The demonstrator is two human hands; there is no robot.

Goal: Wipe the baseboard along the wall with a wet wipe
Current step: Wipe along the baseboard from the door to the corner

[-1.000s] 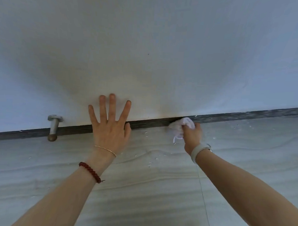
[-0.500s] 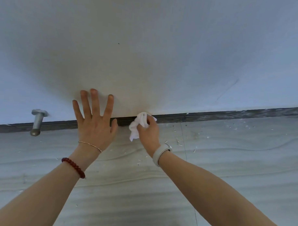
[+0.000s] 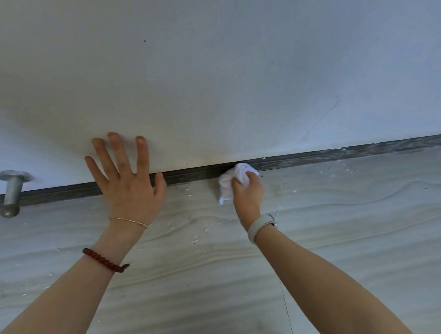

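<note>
A narrow dark baseboard runs along the foot of the white wall, slanting up to the right. My right hand grips a crumpled white wet wipe and presses it against the baseboard right of centre. My left hand lies flat with fingers spread on the wall, its palm over the baseboard and its thumb on the strip. The stretch of baseboard under the left palm is hidden.
A grey metal door stop sticks out from the wall at the far left, just above the baseboard. The pale wood-grain floor is sprinkled with small white flecks, thickest near the baseboard on the right.
My right hand slid the wipe left to my left hand, then back to the right along the baseboard. The left hand stays planted on the wall; the view shifted slightly.
</note>
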